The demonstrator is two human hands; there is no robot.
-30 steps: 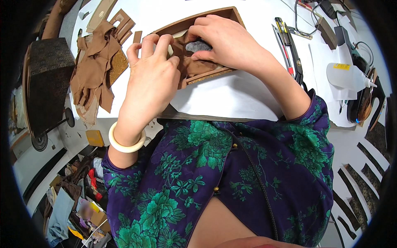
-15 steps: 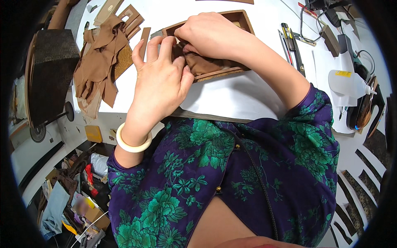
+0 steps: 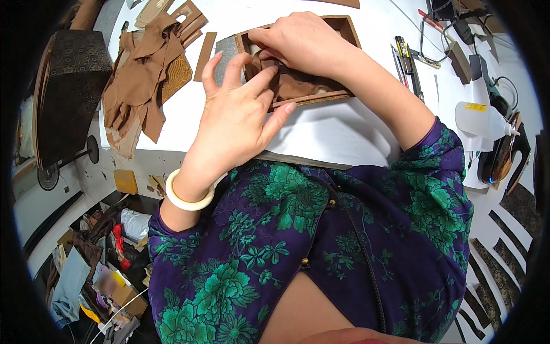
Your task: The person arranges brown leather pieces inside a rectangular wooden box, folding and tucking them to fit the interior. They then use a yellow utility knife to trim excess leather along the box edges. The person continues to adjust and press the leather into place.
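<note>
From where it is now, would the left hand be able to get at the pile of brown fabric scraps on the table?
Probably yes. The left hand rests at the near edge of the shallow wooden box, and the brown fabric scraps lie just to its left on the white table, with nothing standing between them.

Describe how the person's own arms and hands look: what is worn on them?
Both hands are bare, without gloves. The left hand has a smooth, cream-white bangle around its wrist. Both forearms are uncovered. The sleeves end near the elbows; they are dark purple cloth with a large green flower pattern, like the rest of the garment. I can see no rings or watch.
</note>
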